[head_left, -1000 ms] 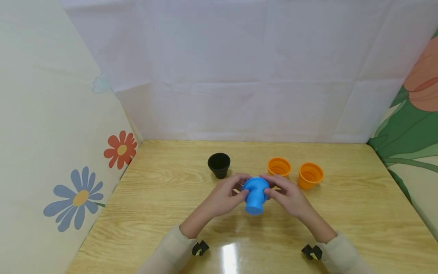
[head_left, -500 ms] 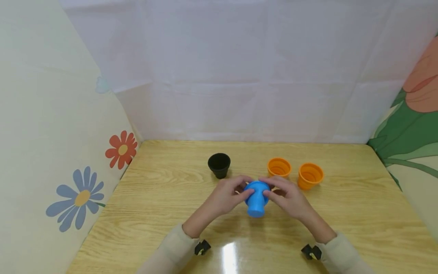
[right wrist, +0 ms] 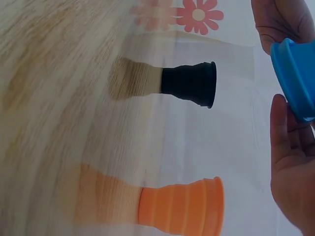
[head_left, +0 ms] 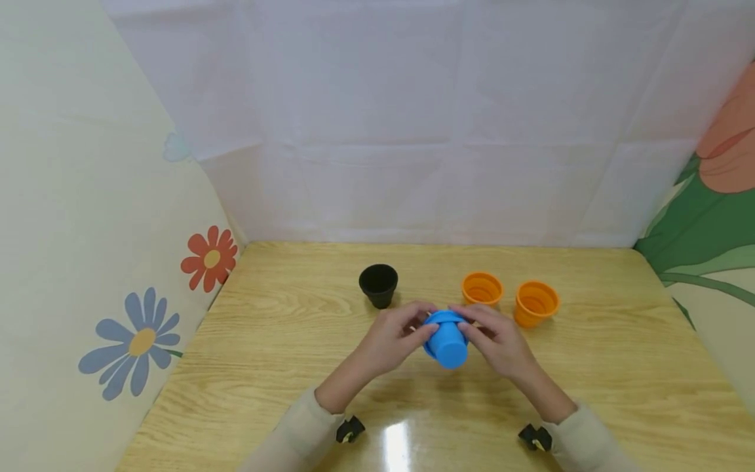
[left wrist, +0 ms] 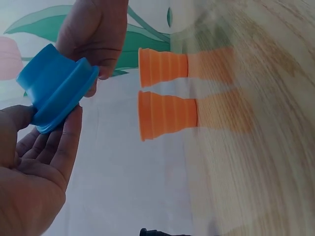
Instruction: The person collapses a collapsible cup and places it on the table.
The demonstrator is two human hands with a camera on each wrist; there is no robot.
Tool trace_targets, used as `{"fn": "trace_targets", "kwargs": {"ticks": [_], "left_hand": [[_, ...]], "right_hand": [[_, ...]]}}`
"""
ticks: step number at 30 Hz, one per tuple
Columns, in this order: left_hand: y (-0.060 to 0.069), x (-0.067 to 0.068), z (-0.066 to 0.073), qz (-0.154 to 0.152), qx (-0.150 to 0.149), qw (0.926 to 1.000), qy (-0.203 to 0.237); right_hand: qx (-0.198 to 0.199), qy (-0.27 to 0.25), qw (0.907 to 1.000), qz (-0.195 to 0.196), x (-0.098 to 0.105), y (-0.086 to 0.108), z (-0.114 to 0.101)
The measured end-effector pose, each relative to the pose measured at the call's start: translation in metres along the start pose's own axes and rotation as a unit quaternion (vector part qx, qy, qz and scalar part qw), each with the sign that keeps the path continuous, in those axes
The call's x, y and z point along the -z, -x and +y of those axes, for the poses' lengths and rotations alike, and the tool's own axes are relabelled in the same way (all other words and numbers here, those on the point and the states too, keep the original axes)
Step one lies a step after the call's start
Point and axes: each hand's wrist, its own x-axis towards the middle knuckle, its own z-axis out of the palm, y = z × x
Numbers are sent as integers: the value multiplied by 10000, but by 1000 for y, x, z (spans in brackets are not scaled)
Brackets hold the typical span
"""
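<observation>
A blue collapsible cup [head_left: 451,349] is held up off the table between both hands, its narrow base toward me and its wide rim facing away. My left hand [head_left: 392,339] pinches its left side, thumb on the near wall and fingers behind the rim. On the other side my right hand [head_left: 500,341] grips it the same way. The left wrist view shows the blue cup [left wrist: 55,88] tilted, its wall partly folded near the rim. Only part of the cup [right wrist: 298,78] enters the right wrist view.
Behind the hands, a black cup [head_left: 379,286] stands upright at the left. Two orange cups stand upright at the right: one [head_left: 481,288] just behind my right hand, the other [head_left: 535,304] farther right. The wooden table [head_left: 283,328] meets a white cloth [head_left: 366,190] at the back.
The blue cup's body looks shorter, its wall folded in toward the rim, and its base has swung slightly right and up. Both hands keep hold of it and have barely moved.
</observation>
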Motion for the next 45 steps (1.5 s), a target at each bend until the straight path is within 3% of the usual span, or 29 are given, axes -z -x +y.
{"fn": "trace_targets", "kwargs": {"ticks": [8, 16, 25, 30, 37, 41, 45], "left_hand": [[-3, 1, -3, -280, 271, 9981, 468], [-4, 2, -6, -665, 520, 9956, 414], [-7, -1, -7, -876, 550, 9932, 530], [-9, -4, -8, -776, 539, 9949, 342], [-12, -11, -9, -340, 320, 9989, -59], [-12, -14, -11, -151, 182, 9995, -206], [-12, -13, -14, -230, 67, 9997, 4]], "right_hand": [[-494, -503, 9972, -260, 7, 0, 2], [-552, -1310, 9834, -1127, 12, -1, 7], [-351, -1480, 9794, -1330, 13, -2, 11], [4, -1070, 9873, -1174, 10, -2, 17], [604, -368, 9962, -516, 3, -2, 24], [939, 133, 9954, -121, 1, -2, 26], [1158, 533, 9917, 178, 0, -3, 30]]}}
